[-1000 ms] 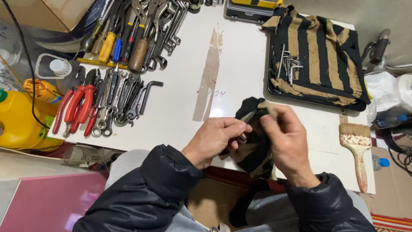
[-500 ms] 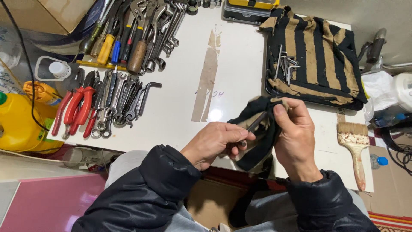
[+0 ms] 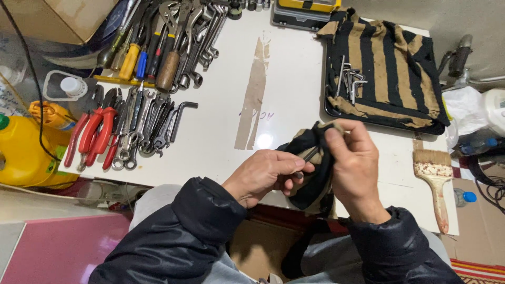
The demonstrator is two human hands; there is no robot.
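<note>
A thin, dark metal hex key (image 3: 311, 153) lies half wrapped in a black and tan striped rag (image 3: 310, 173), held at the near edge of the white surface (image 3: 294, 79). The left hand (image 3: 265, 173) pinches the key's lower end with closed fingers; the right hand (image 3: 355, 160) clasps the rag over its upper end. At 1 o'clock, a dark tray (image 3: 330, 108) lined with a similar striped cloth (image 3: 389, 68) holds loose hex keys (image 3: 350, 79). At 10 o'clock lie wrenches (image 3: 152, 123) and red-handled pliers (image 3: 92, 134) — at 3 o'clock, a paintbrush (image 3: 434, 179).
</note>
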